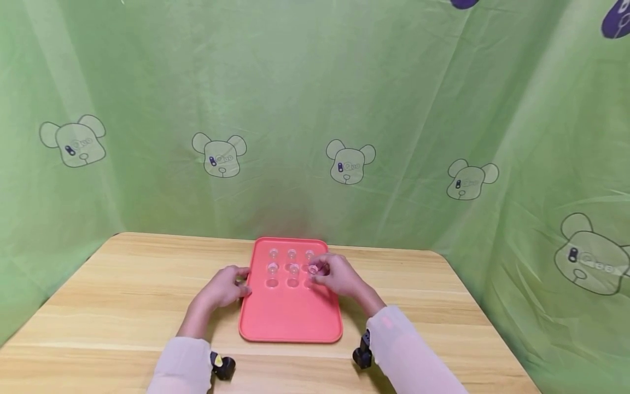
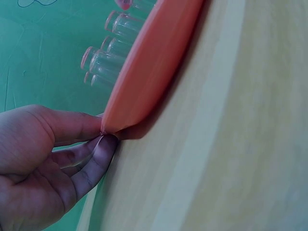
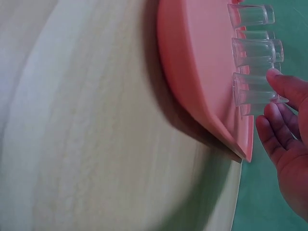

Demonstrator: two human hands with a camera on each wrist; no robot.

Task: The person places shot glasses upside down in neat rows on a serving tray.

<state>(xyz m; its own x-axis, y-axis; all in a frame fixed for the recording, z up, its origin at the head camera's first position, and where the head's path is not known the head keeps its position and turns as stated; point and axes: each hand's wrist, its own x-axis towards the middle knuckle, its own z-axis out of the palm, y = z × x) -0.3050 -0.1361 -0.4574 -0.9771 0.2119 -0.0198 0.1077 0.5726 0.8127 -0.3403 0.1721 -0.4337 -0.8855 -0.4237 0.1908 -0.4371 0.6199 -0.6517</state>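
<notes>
Small clear drinking glasses stand in two rows on a red tray [image 1: 290, 320], their wider ends down on it. My right hand [image 1: 339, 275] is at the right end of the nearer row, its thumb and fingertips pinching the upper, narrow end of a glass [image 3: 252, 90]. In the right wrist view that glass stands close over the tray surface. My left hand [image 1: 223, 287] holds the tray's left edge. From the left wrist view, its fingertips [image 2: 107, 144] grip the rim low by the table. Other glasses [image 1: 272, 269] stand between the two hands.
The tray lies on a wood-grain table [image 1: 133, 306]. Behind and beside the table hangs a green curtain [image 1: 285, 98] printed with bear heads. Small black devices [image 1: 223, 367] sit at both wrists, by the pale sleeves [image 1: 182, 364].
</notes>
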